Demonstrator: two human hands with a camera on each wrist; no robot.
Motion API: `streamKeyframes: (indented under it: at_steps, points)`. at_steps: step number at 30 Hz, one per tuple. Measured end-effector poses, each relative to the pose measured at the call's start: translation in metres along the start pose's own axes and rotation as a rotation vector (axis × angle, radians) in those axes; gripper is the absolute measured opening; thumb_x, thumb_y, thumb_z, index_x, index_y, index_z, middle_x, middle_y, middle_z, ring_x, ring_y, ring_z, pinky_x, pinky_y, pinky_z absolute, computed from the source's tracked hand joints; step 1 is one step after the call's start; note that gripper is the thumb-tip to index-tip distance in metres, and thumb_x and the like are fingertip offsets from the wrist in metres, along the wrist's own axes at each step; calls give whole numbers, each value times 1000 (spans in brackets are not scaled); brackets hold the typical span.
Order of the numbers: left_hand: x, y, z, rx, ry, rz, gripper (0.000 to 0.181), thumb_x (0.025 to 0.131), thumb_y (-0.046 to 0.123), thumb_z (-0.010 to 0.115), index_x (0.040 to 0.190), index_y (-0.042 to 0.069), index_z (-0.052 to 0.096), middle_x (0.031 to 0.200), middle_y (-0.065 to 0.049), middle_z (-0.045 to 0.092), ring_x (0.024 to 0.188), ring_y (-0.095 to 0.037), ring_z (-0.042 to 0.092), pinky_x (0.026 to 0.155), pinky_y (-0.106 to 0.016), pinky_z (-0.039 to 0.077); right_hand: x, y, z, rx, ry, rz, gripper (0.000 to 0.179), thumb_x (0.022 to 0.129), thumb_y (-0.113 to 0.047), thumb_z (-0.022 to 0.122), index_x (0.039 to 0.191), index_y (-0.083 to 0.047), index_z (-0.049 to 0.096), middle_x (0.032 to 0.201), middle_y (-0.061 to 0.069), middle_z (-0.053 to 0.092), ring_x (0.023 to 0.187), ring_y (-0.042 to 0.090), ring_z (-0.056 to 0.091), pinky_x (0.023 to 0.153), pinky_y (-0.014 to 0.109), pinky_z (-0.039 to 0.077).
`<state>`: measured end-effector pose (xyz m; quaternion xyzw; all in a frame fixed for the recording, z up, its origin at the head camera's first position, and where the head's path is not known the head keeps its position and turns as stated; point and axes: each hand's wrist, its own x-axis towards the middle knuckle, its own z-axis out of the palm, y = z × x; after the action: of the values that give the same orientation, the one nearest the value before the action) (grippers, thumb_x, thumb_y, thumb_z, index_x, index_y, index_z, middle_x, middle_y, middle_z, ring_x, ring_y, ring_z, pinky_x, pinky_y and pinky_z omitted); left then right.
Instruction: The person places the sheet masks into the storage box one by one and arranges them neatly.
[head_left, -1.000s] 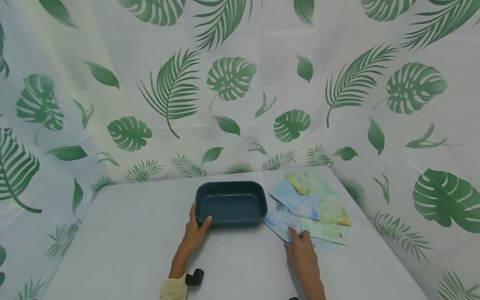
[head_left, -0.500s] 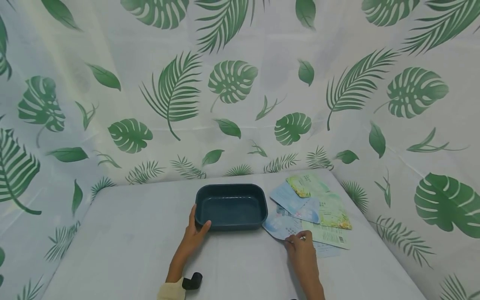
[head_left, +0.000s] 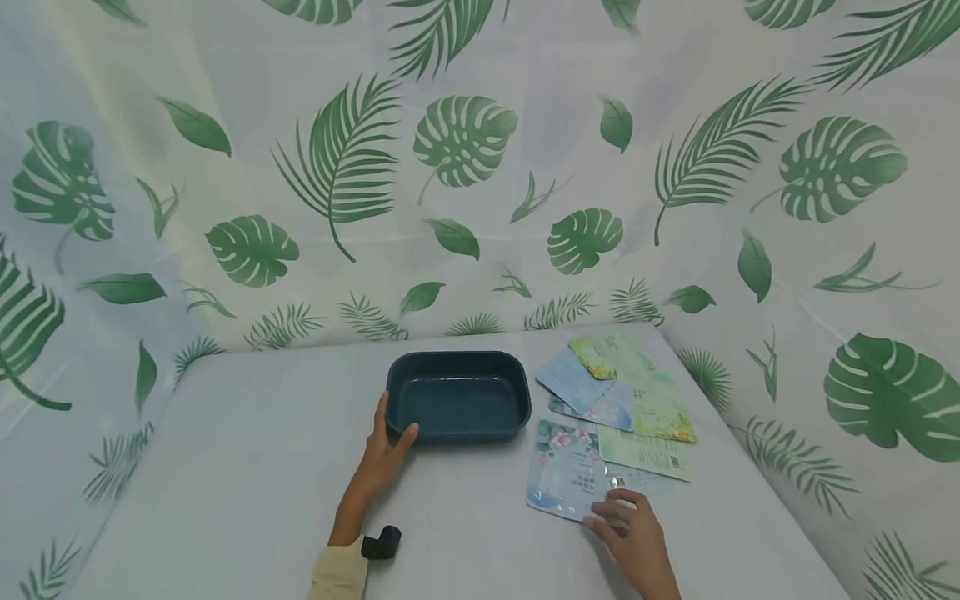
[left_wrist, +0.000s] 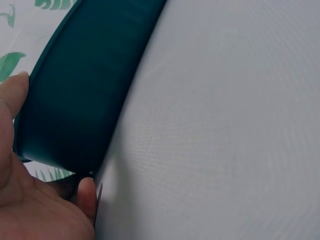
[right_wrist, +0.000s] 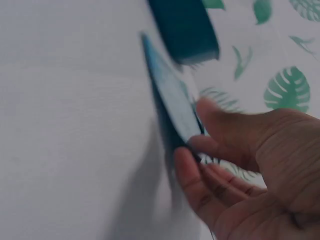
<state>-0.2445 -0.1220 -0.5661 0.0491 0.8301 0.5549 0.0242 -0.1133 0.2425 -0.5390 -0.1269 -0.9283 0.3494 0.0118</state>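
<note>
A dark teal rectangular box (head_left: 465, 437) with rounded corners stands open-topped on the white table. My left hand (head_left: 381, 460) grips its near left corner, thumb over the front rim and fingers along the left side. In the left wrist view, the box's outer wall (left_wrist: 85, 85) fills the space beside my fingers. My right hand (head_left: 637, 533) pinches the lower right edge of a blue sheet mask packet (head_left: 564, 471) printed with pink flowers. In the right wrist view, the packet (right_wrist: 172, 95) is tilted, its near end between thumb and fingers.
Several more packets lie fanned and overlapping to the right of the box, including a green one (head_left: 663, 400) and a pale blue one (head_left: 573, 379). A leaf-print curtain (head_left: 480, 167) encloses the table (head_left: 262, 467) at the back and sides.
My right hand has taken hold of the blue packet and drawn it out from the pile toward me. My left hand keeps its place on the box.
</note>
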Motion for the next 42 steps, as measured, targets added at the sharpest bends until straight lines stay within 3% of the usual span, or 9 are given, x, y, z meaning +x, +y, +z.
streamKeyframes:
  at_steps: [6, 11, 16, 24, 27, 30, 35, 39, 42]
  points:
    - [-2, 3, -4, -6, -13, -37, 85, 99, 43, 53, 158, 21, -4, 164, -21, 2, 150, -43, 9, 116, -65, 16, 11, -5, 3, 101, 106, 205, 45, 86, -22, 75, 114, 10, 61, 122, 30, 51, 112, 44, 55, 95, 51, 48]
    - [-2, 6, -3, 13, -41, -58, 85, 99, 44, 52, 158, 22, -5, 164, -21, 1, 150, -44, 9, 116, -65, 16, 20, -12, 10, 72, 106, 259, 65, 84, -17, 75, 132, 14, 44, 109, 34, 60, 93, 41, 63, 78, 46, 53]
    - [0, 5, -1, 12, -56, -86, 85, 98, 46, 53, 158, 24, -4, 164, -20, 1, 149, -45, 9, 115, -67, 16, 22, -14, 11, 118, 45, 319, 55, 86, -16, 72, 127, 13, 49, 95, 24, 66, 78, 25, 62, 63, 31, 47]
    - [2, 3, -2, 5, -54, -94, 84, 98, 46, 52, 158, 25, -3, 165, -18, 0, 149, -46, 9, 115, -67, 16, 15, -11, -3, 404, 70, 383, 50, 102, -24, 45, 140, 8, 37, 138, 31, 46, 127, 44, 48, 96, 43, 50]
    - [1, 4, -4, -4, -44, -101, 84, 98, 47, 52, 157, 25, -3, 165, -18, 0, 149, -47, 9, 114, -68, 16, 19, -8, -5, 508, 147, 435, 52, 103, -32, 48, 142, 1, 38, 139, 28, 48, 127, 42, 51, 88, 33, 55]
    - [-1, 6, -5, -7, -46, -109, 83, 99, 45, 53, 157, 25, -3, 164, -20, 0, 148, -48, 8, 114, -69, 16, 20, -2, -4, 570, 157, 469, 62, 96, -32, 62, 144, -1, 38, 143, 31, 44, 132, 43, 46, 97, 37, 52]
    - [-1, 6, -5, -15, -49, -114, 84, 98, 46, 53, 157, 26, -3, 164, -20, 1, 149, -47, 8, 114, -69, 16, 18, -1, -2, 485, 13, 432, 79, 85, -28, 76, 143, 9, 37, 151, 33, 32, 143, 47, 25, 118, 53, 24]
    - [1, 4, -4, -25, -43, -94, 84, 98, 47, 53, 157, 26, -3, 165, -18, 0, 149, -45, 8, 115, -67, 15, 19, -7, -3, 455, -6, 341, 62, 91, -30, 69, 133, 10, 47, 147, 31, 38, 142, 46, 28, 117, 55, 24]
    - [2, 3, -3, -22, -37, -78, 84, 98, 44, 54, 158, 23, -2, 164, -19, 1, 149, -45, 8, 116, -66, 14, 20, -10, -3, 452, 26, 320, 57, 96, -36, 61, 130, 8, 46, 142, 31, 42, 135, 47, 36, 112, 56, 33]
